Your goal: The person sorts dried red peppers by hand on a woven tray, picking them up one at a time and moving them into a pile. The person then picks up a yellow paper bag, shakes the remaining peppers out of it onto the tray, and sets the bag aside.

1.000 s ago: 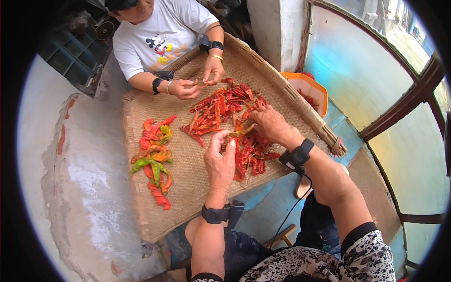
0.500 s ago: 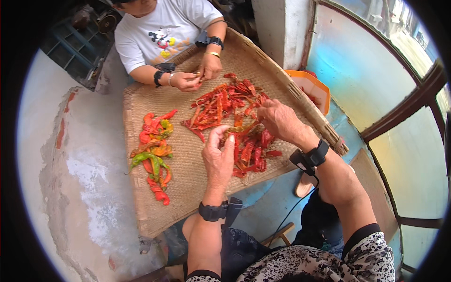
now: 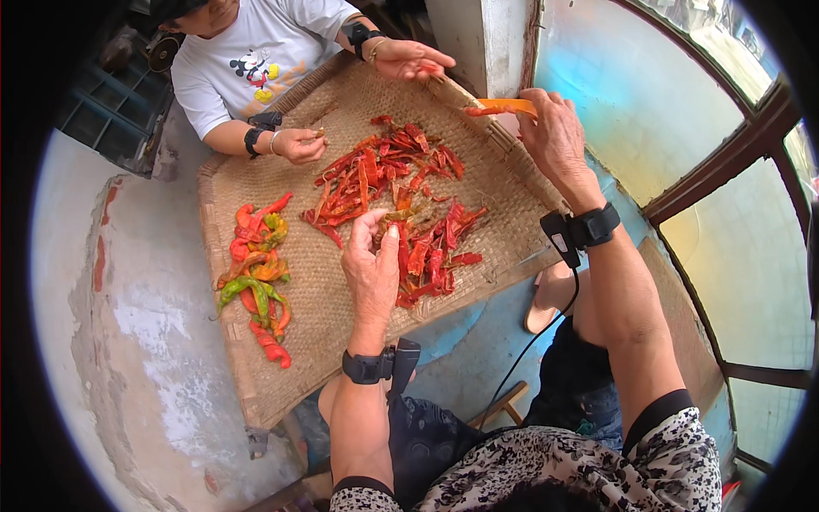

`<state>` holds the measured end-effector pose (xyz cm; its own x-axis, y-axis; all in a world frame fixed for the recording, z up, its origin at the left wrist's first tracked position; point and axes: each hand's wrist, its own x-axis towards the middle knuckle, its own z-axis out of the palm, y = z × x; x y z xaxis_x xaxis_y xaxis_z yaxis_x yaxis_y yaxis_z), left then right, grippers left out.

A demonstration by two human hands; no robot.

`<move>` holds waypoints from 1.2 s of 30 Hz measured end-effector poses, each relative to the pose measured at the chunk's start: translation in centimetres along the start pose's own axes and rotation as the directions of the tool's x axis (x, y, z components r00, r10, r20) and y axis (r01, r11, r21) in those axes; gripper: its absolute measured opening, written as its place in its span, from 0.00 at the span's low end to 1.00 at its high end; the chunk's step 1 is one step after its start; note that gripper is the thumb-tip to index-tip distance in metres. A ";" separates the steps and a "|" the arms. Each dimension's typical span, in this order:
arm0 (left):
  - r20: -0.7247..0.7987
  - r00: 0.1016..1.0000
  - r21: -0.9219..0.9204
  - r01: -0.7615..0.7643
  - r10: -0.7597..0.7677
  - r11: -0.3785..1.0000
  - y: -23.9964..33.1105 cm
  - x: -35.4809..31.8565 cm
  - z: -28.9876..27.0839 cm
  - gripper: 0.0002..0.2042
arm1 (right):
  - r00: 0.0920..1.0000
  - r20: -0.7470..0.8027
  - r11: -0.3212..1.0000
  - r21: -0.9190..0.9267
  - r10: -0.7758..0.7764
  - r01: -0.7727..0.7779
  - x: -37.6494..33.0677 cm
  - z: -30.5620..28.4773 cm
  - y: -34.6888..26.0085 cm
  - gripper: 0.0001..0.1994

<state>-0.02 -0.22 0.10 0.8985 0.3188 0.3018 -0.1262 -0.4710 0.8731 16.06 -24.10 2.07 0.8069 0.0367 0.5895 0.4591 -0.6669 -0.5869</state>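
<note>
Several fresh peppers (image 3: pixel 263 270) left of dried heap (image 3: pixel 384 166); co-worker (image 3: pixel 243 55) opposite.

The woven tray (image 3: pixel 317 346) looks rough and matt, the dried peppers (image 3: pixel 369 167) wrinkled, glossy.

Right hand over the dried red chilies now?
No, the right hand is out at the woven tray's right rim, well to the side of the dried red chilies.

the left hand (image 3: pixel 373 269) is half curled, thumb (image 3: pixel 390 245) near bent fingers (image 3: pixel 364 226), left forearm (image 3: pixel 363 435) behind it; the right hand (image 3: pixel 556 147) stretches farther forward, rightward of it, right forearm (image 3: pixel 630 294) slanting back.
</note>
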 end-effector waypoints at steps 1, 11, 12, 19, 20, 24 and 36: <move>-0.004 1.000 -0.012 0.004 -0.004 1.000 0.0 0.0 0.0 0.12 | 0.992 -0.057 0.979 -0.178 -0.112 0.100 -0.2 0.2 0.2 0.11; -0.033 0.999 -0.013 0.018 -0.018 1.000 -0.1 -0.1 -1.0 0.12 | 0.756 0.625 0.903 -0.188 -0.193 0.386 -5.2 7.2 -6.1 0.05; -0.033 0.999 -0.019 0.021 -0.022 1.000 0.0 -0.2 -1.2 0.12 | 0.754 0.635 0.901 -0.213 -0.166 0.378 -5.2 7.7 -6.2 0.06; -0.038 0.999 -0.036 0.008 -0.010 0.999 0.6 -0.8 -2.5 0.12 | 0.710 0.702 0.915 -0.246 -0.060 0.320 -4.8 8.7 -6.6 0.07; -0.017 1.000 -0.026 -0.011 0.010 1.000 0.7 -0.7 -2.7 0.13 | 0.715 0.696 0.921 -0.238 -0.061 0.309 -4.6 8.4 -6.8 0.07; -0.006 0.997 -0.042 0.072 -0.073 0.997 0.7 -0.6 -2.7 0.13 | 0.873 0.458 0.985 0.046 -0.167 0.164 -4.2 7.9 -5.2 0.04; -0.108 0.994 -0.018 -0.022 0.020 1.000 0.8 -0.1 -1.7 0.13 | 0.931 0.110 0.934 -0.050 -0.348 0.355 -2.0 6.2 -4.0 0.10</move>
<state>-0.91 0.80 1.41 0.8452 0.3960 0.3588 -0.1534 -0.4633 0.8728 14.90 -16.87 -0.19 0.6326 0.3480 0.6919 0.6963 -0.6467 -0.3114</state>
